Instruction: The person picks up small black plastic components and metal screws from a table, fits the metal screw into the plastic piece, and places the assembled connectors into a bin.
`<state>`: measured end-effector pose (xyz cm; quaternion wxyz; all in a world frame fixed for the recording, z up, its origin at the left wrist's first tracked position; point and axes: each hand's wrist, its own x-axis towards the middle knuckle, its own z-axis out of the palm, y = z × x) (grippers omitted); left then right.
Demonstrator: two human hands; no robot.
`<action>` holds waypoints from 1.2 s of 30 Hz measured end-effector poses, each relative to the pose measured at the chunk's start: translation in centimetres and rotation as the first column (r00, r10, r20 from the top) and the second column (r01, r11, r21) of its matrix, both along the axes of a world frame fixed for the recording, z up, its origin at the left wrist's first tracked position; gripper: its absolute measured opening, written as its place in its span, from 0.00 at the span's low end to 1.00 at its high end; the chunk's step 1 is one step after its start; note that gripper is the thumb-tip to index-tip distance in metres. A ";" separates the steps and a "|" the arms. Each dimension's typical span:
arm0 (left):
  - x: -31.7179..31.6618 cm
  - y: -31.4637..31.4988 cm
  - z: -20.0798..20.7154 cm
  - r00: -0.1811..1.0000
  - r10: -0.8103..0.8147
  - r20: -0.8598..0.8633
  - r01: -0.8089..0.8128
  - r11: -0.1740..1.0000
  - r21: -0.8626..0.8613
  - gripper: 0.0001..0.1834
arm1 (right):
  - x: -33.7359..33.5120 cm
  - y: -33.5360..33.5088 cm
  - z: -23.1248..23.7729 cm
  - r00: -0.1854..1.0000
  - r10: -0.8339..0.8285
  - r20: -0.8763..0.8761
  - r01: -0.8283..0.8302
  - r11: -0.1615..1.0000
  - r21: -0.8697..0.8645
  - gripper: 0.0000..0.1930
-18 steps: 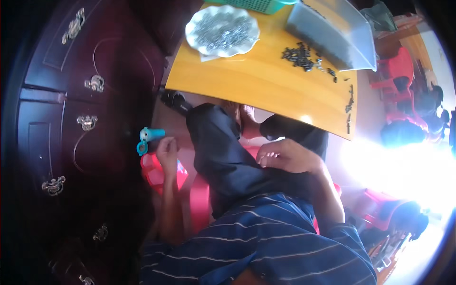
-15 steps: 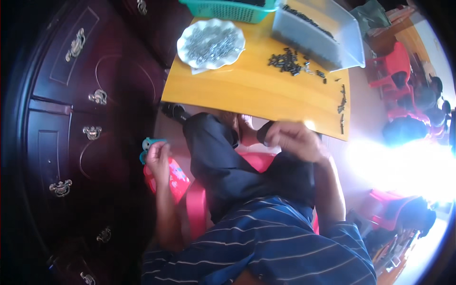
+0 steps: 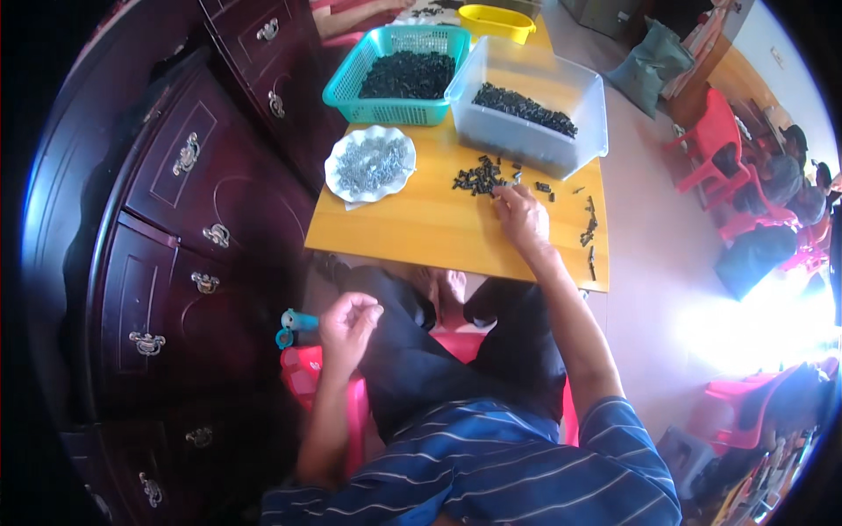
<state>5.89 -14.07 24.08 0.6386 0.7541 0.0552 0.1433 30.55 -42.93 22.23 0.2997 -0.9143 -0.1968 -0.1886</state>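
My right hand reaches over the table, its fingertips at the near edge of a pile of small black cylindrical pieces. The index finger and thumb look a little apart, and nothing shows between them. Over my left thigh, my left hand is raised with its fingers curled and the thumb against them; whatever they hold, if anything, is too small to make out. A white scalloped plate of small shiny silvery pieces stands at the table's left.
Behind are a green basket and a clear plastic bin, both with black pieces inside. A yellow basin stands farther back near another person's arm. Loose pieces line the table's right edge. Dark drawers flank the left.
My right hand has moved from above my lap forward to the black pile. My left hand has shifted right, over my thigh. The view has tilted up, showing more of the table's far side.
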 end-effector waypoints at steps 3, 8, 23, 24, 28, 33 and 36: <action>0.0 -1.7 0.1 1.000 0.015 0.020 -0.014 0.996 -0.089 0.04 | 0.0 0.3 -0.4 0.999 -0.012 0.030 0.011 1.000 0.009 0.07; 0.9 -4.3 -0.8 0.997 0.028 0.067 -0.023 0.997 -0.070 0.03 | -0.4 0.1 -0.3 0.999 -0.032 0.005 0.032 1.000 -0.001 0.05; 1.9 -4.2 -1.2 0.989 0.049 0.138 -0.050 0.999 0.005 0.02 | -0.8 -1.3 -0.3 0.974 -0.208 -0.088 0.196 0.972 -0.130 0.06; 1.9 -4.1 -1.3 0.987 0.050 0.150 -0.051 0.999 0.006 0.02 | -0.9 -1.2 -0.1 0.975 -0.207 -0.076 0.197 0.972 -0.126 0.06; 1.7 -3.9 -1.4 0.988 0.067 0.138 -0.073 0.997 0.038 0.02 | -2.3 -1.8 0.0 0.979 -0.188 -0.078 0.170 0.967 -0.192 0.07; 1.4 -4.0 -1.2 0.989 0.080 0.122 -0.083 0.996 0.015 0.03 | -5.7 -2.7 1.2 0.999 -0.035 -0.012 0.036 0.999 0.021 0.08; 1.3 -4.1 -1.3 0.992 0.092 0.086 -0.091 0.996 -0.005 0.05 | -9.1 -2.7 2.8 0.996 0.088 0.024 -0.092 0.965 0.245 0.07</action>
